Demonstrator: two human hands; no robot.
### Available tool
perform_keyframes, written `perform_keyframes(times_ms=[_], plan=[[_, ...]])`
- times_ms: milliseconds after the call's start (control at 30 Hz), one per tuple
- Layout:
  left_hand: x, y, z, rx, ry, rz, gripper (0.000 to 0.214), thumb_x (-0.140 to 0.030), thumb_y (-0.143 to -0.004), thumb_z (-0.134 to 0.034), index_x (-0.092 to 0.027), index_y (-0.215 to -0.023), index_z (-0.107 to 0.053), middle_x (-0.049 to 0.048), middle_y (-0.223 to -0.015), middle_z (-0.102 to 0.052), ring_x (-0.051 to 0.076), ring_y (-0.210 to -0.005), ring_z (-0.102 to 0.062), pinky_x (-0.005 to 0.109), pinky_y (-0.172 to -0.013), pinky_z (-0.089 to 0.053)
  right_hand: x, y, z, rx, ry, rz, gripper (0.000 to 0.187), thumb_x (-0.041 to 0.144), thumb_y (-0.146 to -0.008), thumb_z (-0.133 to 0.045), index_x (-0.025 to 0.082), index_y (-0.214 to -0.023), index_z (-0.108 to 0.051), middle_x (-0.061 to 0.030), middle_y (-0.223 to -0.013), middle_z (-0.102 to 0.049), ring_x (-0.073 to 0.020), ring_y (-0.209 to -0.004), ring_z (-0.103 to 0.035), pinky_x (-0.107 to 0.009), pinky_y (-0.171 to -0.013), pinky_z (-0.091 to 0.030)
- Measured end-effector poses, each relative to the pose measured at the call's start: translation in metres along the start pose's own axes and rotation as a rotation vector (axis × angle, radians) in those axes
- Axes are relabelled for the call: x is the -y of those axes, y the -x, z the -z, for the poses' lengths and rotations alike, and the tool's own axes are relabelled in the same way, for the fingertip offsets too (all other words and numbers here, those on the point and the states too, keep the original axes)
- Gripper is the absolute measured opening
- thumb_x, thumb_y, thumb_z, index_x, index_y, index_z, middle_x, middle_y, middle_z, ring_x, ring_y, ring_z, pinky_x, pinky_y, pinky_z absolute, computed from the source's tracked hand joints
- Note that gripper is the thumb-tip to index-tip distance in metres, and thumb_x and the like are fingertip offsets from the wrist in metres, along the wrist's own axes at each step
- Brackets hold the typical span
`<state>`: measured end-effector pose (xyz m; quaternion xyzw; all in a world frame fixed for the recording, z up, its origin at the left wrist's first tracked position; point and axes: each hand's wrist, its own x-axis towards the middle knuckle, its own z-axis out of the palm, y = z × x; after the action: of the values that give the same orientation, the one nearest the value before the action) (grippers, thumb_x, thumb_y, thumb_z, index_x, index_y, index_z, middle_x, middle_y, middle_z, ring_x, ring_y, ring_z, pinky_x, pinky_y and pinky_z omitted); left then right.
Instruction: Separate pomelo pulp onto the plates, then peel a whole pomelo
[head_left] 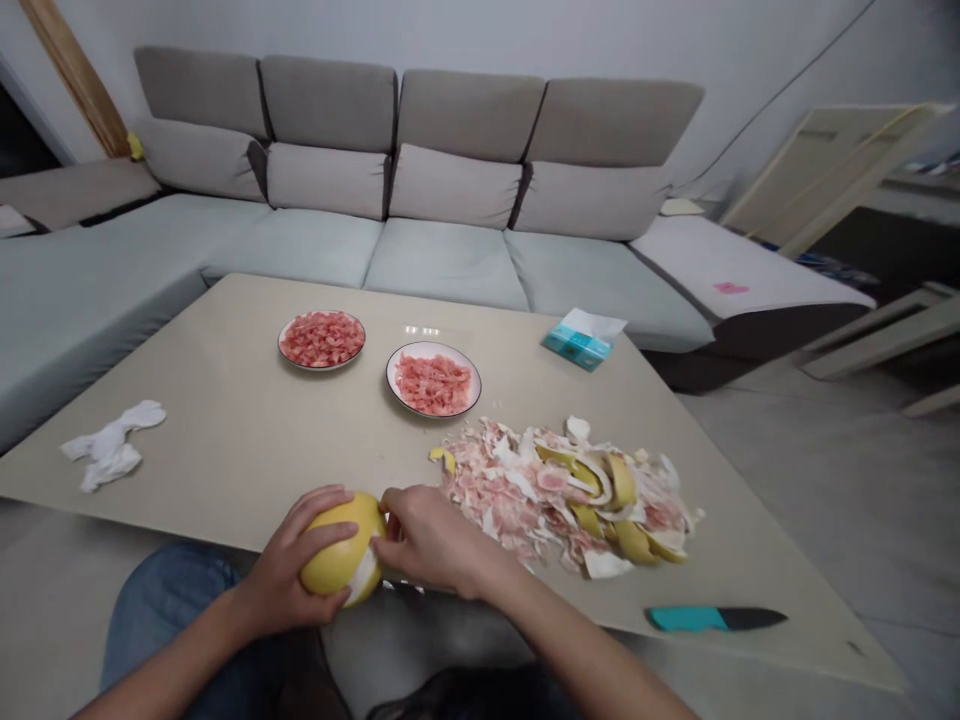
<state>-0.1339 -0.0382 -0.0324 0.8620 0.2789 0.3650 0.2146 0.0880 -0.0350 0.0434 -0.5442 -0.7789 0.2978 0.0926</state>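
A yellow pomelo (330, 556) with a strip of rind gone, showing white pith, is held over the table's front edge. My left hand (289, 575) wraps round it from the left, fingers over the top and thumb below. My right hand (431, 540) is closed at the fruit's right side, its fingertips pinching the rind beside the pale strip. To the right lies a heap of pomelo peel (525, 490), pink membranes mixed with yellow rind pieces. Farther back stand two plates of pink pomelo flesh, the left plate (322, 368) and the nearer plate (397, 390).
A knife (716, 619) with a teal handle and dark blade lies at the table's front right. Crumpled tissues (112, 445) sit at the left, and a blue tissue pack (581, 340) at the back right. Behind the table (247, 430) runs a grey sofa (442, 260).
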Motion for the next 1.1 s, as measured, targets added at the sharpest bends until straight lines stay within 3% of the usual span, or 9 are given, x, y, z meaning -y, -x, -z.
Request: perform_keyframes(times_ms=[133,233,333,467,667,733,800,933,1100], plan=[[-0.008,-0.001,0.001,-0.024,-0.012,-0.051,0.064,-0.017,-0.068,-0.069,-0.029,-0.128,-0.047,0.0117,-0.138,-0.045,0.032,-0.127,-0.044,0.054,-0.104,-0.040,0.009,0.005,-0.014,-0.118,0.164,-0.031,0.015,0.022,-0.075,-0.056,0.015,-0.081,-0.067,-0.0079,-0.070,-0.068,-0.0182,-0.063,-0.058,-0.026,-0.056,-0.029],[-0.008,-0.002,0.001,-0.012,-0.014,-0.035,0.064,-0.017,-0.068,-0.069,-0.029,-0.127,-0.047,0.0115,-0.137,-0.044,0.031,-0.127,-0.043,0.052,-0.104,-0.040,0.002,0.004,-0.030,-0.242,0.111,-0.070,0.015,0.016,-0.073,-0.052,0.014,-0.078,-0.066,-0.0070,-0.067,-0.066,-0.0170,-0.061,-0.055,-0.026,-0.056,-0.028],[-0.005,-0.001,0.000,-0.001,-0.007,-0.008,0.064,-0.017,-0.067,-0.069,-0.029,-0.126,-0.046,0.0106,-0.136,-0.044,0.031,-0.127,-0.043,0.051,-0.104,-0.040,-0.015,0.000,-0.042,-0.301,-0.243,-0.081,0.013,0.013,-0.069,-0.052,0.015,-0.073,-0.064,-0.0002,-0.061,-0.059,-0.0133,-0.058,-0.051,-0.023,-0.055,-0.030],[-0.001,0.006,-0.001,-0.019,-0.008,-0.006,0.062,-0.018,-0.069,-0.067,-0.030,-0.126,-0.047,0.0098,-0.137,-0.044,0.031,-0.128,-0.043,0.051,-0.104,-0.040,-0.029,-0.004,-0.048,-0.218,-0.639,-0.149,0.017,0.014,-0.074,-0.045,0.015,-0.078,-0.061,0.0057,-0.054,-0.050,-0.0097,-0.049,-0.044,-0.019,-0.049,-0.032],[0.003,0.017,-0.004,-0.053,-0.003,-0.031,0.063,-0.019,-0.072,-0.065,-0.032,-0.130,-0.042,0.0101,-0.141,-0.039,0.033,-0.131,-0.039,0.054,-0.105,-0.038,-0.017,0.010,-0.037,-0.270,-0.474,0.035,0.025,0.023,-0.078,-0.057,0.018,-0.102,-0.064,0.0030,-0.068,-0.060,-0.0116,-0.061,-0.053,-0.022,-0.060,-0.038],[0.004,0.018,-0.004,-0.055,-0.014,-0.045,0.064,-0.018,-0.072,-0.064,-0.032,-0.131,-0.041,0.0100,-0.142,-0.038,0.033,-0.132,-0.037,0.056,-0.105,-0.037,-0.015,0.009,-0.036,-0.307,-0.451,0.059,0.022,0.022,-0.078,-0.057,0.018,-0.097,-0.067,0.0022,-0.068,-0.061,-0.0119,-0.062,-0.053,-0.023,-0.061,-0.038],[0.005,0.019,-0.004,-0.060,-0.026,-0.070,0.064,-0.018,-0.073,-0.064,-0.032,-0.131,-0.041,0.0103,-0.142,-0.038,0.034,-0.132,-0.037,0.057,-0.105,-0.037,-0.017,0.001,-0.041,-0.351,-0.619,0.004,0.014,0.018,-0.073,-0.059,0.017,-0.083,-0.069,0.0022,-0.064,-0.061,-0.0114,-0.060,-0.051,-0.023,-0.060,-0.038],[0.010,0.028,-0.004,-0.101,0.007,-0.094,0.058,-0.021,-0.074,-0.064,-0.029,-0.128,-0.043,0.0115,-0.142,-0.038,0.035,-0.132,-0.038,0.057,-0.103,-0.038,-0.030,-0.021,-0.062,-0.302,-1.284,-0.251,0.008,0.023,-0.064,-0.062,0.017,-0.069,-0.061,0.0075,-0.048,-0.046,-0.0075,-0.042,-0.038,-0.020,-0.046,-0.037],[0.021,0.037,-0.002,-0.167,0.038,0.062,0.050,-0.030,-0.079,-0.062,-0.031,-0.125,-0.043,0.0103,-0.141,-0.040,0.032,-0.129,-0.042,0.053,-0.101,-0.041,-0.048,-0.019,-0.069,-0.370,-1.457,-0.308,0.022,0.034,-0.066,-0.064,0.018,-0.077,-0.055,0.0081,-0.055,-0.046,-0.0045,-0.042,-0.034,-0.017,-0.045,-0.039]])
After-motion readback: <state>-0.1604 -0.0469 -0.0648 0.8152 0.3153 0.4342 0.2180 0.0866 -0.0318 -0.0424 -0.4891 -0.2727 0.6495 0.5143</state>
